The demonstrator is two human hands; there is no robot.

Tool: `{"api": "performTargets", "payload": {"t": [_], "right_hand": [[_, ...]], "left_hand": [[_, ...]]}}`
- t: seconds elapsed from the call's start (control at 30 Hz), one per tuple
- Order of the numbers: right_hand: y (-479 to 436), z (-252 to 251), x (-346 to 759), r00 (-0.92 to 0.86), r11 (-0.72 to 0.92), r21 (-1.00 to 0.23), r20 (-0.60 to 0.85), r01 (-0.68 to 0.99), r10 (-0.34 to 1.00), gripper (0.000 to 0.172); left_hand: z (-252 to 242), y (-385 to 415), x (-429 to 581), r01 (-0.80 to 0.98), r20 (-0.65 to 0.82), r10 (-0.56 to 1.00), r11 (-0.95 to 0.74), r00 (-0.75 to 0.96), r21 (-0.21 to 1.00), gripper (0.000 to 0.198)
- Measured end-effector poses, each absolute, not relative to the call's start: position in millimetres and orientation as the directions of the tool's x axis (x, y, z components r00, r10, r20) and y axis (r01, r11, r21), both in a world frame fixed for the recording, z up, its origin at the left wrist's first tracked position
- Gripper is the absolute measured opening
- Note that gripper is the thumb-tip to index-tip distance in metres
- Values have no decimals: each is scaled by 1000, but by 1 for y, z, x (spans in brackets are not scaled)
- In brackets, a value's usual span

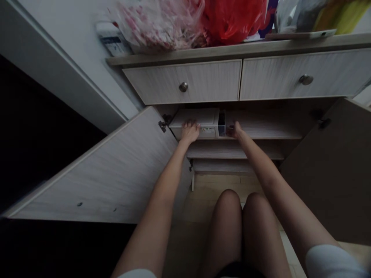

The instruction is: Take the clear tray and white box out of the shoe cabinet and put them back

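Observation:
Both my arms reach into an open cabinet. My left hand (pixel 189 130) rests with curled fingers on the front of a white box (pixel 199 117) on the top shelf (pixel 269 133). My right hand (pixel 234 129) is closed on the right end of that box, beside a small dark and clear container (pixel 222 122). The box lies flat at the left of the shelf. My knees show below, close to the cabinet.
Cabinet doors stand open at the left (pixel 110 173) and right (pixel 333 166). Two drawers with round knobs (pixel 183 87) sit above. Plastic bags, pink (pixel 162 23) and red (pixel 232 17), lie on the top. Lower shelves (pixel 232 152) are in shadow.

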State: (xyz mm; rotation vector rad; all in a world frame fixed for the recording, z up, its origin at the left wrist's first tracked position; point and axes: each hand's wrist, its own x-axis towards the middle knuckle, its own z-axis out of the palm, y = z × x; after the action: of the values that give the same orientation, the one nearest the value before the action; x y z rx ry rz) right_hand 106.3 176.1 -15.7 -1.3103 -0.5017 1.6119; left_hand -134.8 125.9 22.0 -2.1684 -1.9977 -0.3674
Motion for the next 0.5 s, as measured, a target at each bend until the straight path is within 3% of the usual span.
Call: {"api": "performTargets", "payload": {"t": [0.27,0.5], "right_hand": [[161,-6,188,195,-439,-818,-531,-371,824,46],[155,-13,246,380,-373,-895,-442,-244,812,40]], "left_hand": [[20,131,-136,996,292,954,-79,67,32,60],[19,134,-137,996,298,951,-88,80,14,58]]}}
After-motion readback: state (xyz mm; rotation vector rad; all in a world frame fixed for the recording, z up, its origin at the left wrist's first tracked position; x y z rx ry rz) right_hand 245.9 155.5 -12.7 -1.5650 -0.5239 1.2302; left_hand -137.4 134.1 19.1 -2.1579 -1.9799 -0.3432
